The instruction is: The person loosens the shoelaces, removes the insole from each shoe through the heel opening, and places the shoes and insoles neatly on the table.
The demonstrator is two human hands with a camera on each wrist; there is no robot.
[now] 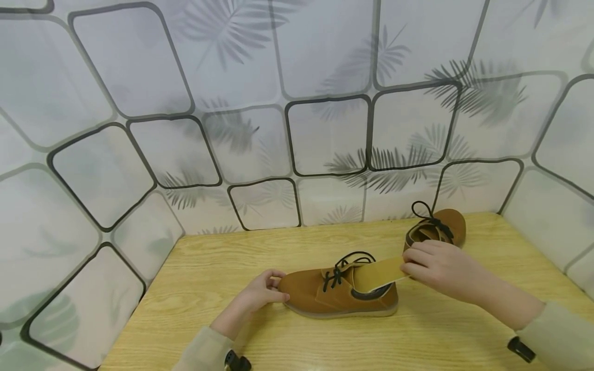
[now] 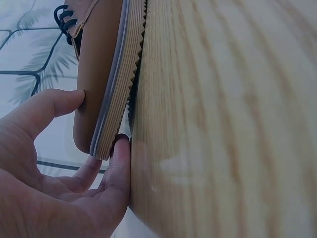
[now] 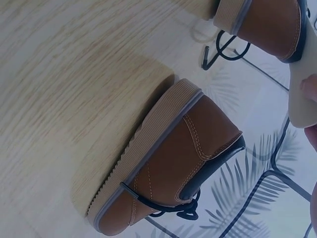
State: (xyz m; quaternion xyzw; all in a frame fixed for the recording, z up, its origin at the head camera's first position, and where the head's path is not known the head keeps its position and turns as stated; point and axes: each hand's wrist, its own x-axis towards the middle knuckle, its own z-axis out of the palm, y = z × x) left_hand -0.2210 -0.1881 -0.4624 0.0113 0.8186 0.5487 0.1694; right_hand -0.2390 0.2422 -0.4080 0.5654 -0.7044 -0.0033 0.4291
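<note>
A brown lace-up shoe [image 1: 301, 291] with black laces lies toe-left on the table. My left hand [image 1: 260, 294] grips its toe; in the left wrist view the thumb [image 2: 69, 101] presses the brown upper [image 2: 96, 74] while fingertips reach beneath the ridged sole [image 2: 113, 114]. With my right hand [image 1: 438, 270] I pinch the end of a flat, tan insole [image 1: 378, 274]. Its other end sits inside the shoe's opening, slanting up toward the right. The insole's pale underside [image 3: 302, 106] shows in the right wrist view. How deep it reaches is hidden.
Behind my right hand stands a second brown shoe [image 1: 457, 226], black laces looped on top, toe pointing away to the right. The wood-grain table [image 1: 209, 268] meets a patterned cloth wall [image 1: 329, 139] at the back, which also rises along both sides.
</note>
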